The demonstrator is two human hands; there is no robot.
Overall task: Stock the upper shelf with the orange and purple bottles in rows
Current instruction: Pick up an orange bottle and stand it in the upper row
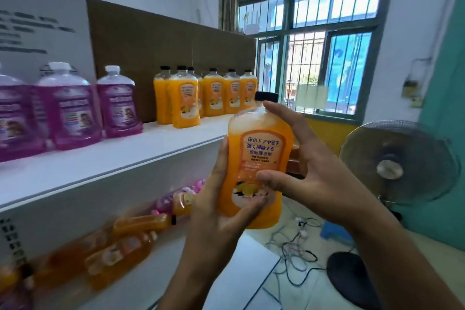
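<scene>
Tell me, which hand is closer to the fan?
Right. The right hand is on the bottle's fan side, nearer the fan; the left hand grips the far side.

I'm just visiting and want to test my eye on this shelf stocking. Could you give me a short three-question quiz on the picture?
1. True or false: the held orange bottle already stands on the upper shelf.
2. Which cap colour do the purple bottles on the upper shelf have? A black, B white, C orange.
3. Fill in: the orange bottles on the lower shelf are lying ____.

Key
1. False: the left hand grips it low, the right hand steadies it with spread fingers, in front of the shelf.
2. B.
3. On their sides.
</scene>
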